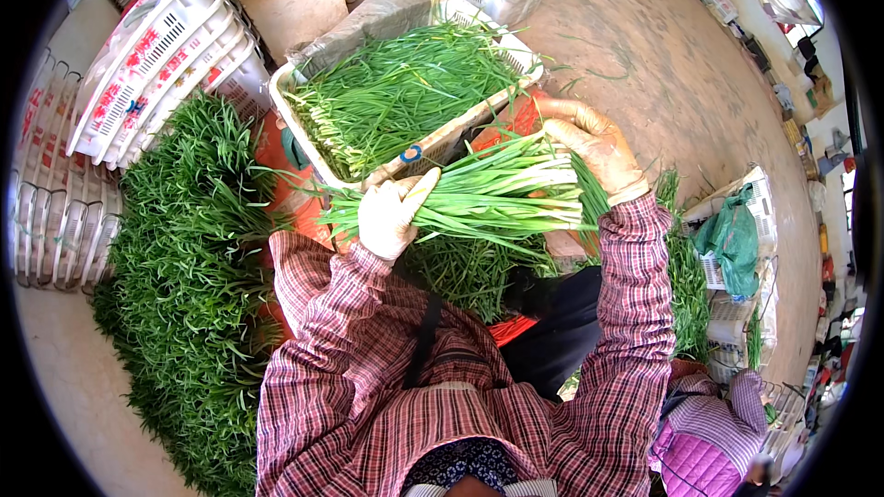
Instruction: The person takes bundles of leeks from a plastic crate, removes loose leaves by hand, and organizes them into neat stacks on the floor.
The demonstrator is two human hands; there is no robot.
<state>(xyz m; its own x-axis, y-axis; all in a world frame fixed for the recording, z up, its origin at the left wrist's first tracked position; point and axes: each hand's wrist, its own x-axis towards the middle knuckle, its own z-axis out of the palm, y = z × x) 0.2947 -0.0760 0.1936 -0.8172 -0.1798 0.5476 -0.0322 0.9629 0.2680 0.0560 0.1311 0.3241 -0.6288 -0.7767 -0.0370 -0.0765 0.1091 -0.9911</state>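
My gloved left hand [390,214] grips a bunch of garlic chives [497,193] around its leafy part, with the pale stem ends pointing right. At the upper edge of those stem ends, my gloved right hand [594,145] has its fingers curled and pinched on a few strands. Some green leaves show below its palm, and the palm hides part of them. Just beyond the bunch stands a white plastic crate [442,152], filled with more garlic chives [407,90] and lined at the back with a grey sheet.
A large heap of chives [193,304] lies along my left side. Stacked white crates [166,62] rise at the back left. Loose chives [476,269] lie by my legs. A green plastic bag [735,241] hangs over crates at right. Another person [711,421] is at the lower right.
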